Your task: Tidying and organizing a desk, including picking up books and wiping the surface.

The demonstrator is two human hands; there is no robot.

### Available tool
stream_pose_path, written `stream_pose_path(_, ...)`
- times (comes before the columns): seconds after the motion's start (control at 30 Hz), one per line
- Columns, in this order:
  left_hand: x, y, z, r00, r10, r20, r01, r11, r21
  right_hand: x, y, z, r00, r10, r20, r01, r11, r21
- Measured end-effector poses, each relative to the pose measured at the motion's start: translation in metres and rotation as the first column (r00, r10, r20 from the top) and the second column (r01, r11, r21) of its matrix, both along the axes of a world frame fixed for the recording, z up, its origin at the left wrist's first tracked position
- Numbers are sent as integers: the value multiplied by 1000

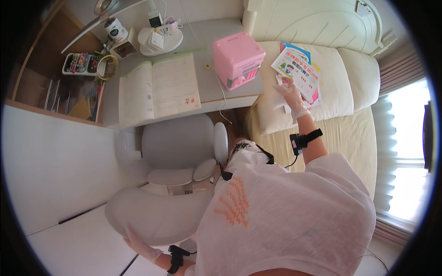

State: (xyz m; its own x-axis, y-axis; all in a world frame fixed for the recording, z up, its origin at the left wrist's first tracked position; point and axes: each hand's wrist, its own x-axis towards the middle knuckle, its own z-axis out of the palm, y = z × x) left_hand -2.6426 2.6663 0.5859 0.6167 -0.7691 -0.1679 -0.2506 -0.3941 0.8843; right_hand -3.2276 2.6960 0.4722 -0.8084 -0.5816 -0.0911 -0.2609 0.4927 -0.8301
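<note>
My left hand (141, 245), in a clear thin glove, grips the rim of the grey chair's padded backrest (155, 215) at the lower left. Over the bed, my right hand (292, 96), gloved too, reaches to a loose pile of booklets on a cream pillow. Its fingertips are at the near left edge of the white workbook (302, 69); whether they pinch it I cannot tell. A blue-covered booklet (297, 50) shows beneath that workbook. Left of the pile, a pink toy safe (238, 58) with a keypad stands on the desk's corner. An open exercise book (176, 86) lies farther left.
On the grey desk (207, 31) are a white lamp base (160, 41), a cup (116, 30) and a tray of coloured markers (81, 63). A white cable (224, 100) hangs over the front edge. The chair seat (178, 141) is close to the desk, left of the bed.
</note>
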Motion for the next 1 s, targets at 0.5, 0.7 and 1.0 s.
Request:
stream_pose_path(0.5, -74, -45, 58, 983, -113, 145, 105, 993, 62, -158, -49, -119, 887, 146, -437, 137, 822, 553)
stream_pose_path(0.7, -259, -105, 46, 691, -723, -20, 709, 683, -178, -116, -128, 98, 623, 685, -377, -767, 631, -120)
stream_pose_path(1.0, -412, -169, 5, 276, -947, -163, 932, 223, 285, -104, -162, 86, 136, 941, -310, -968, 193, 161)
